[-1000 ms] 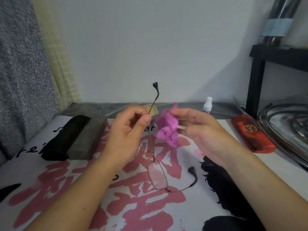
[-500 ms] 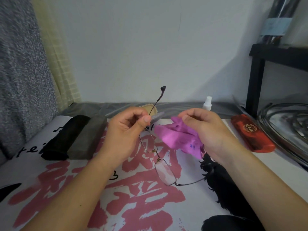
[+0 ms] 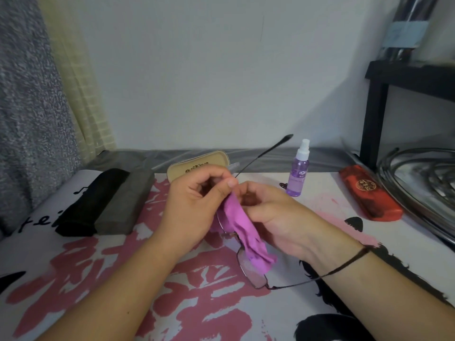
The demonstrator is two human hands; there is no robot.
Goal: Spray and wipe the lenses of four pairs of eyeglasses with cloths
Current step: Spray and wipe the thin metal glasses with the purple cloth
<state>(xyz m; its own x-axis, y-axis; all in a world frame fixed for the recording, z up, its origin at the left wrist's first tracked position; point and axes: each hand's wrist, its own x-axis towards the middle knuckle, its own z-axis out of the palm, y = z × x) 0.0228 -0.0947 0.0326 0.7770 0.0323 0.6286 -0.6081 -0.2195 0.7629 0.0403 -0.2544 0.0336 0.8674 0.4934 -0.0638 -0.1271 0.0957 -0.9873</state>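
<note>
The crumpled purple microfibre cloth (image 3: pixel 242 232) is covering the upper lens of the thin wire-framed eyeglasses (image 3: pixel 256 279), at twelve o'clock from the bare lower lens. The curled left hand (image 3: pixel 194 205) is hiding its grip point. Gold lettering on the beige glasses case (image 3: pixel 197 163) is blurring beyond reading.

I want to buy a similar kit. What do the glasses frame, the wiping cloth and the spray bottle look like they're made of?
The thin dark-rimmed eyeglasses look like fine metal wire, with darker, probably plastic, temple tips. The crumpled magenta cloth looks soft and matte, likely microfibre, since it folds limply. The small clear purple spray bottle seems to be glossy transparent plastic with a white plastic nozzle.
</note>
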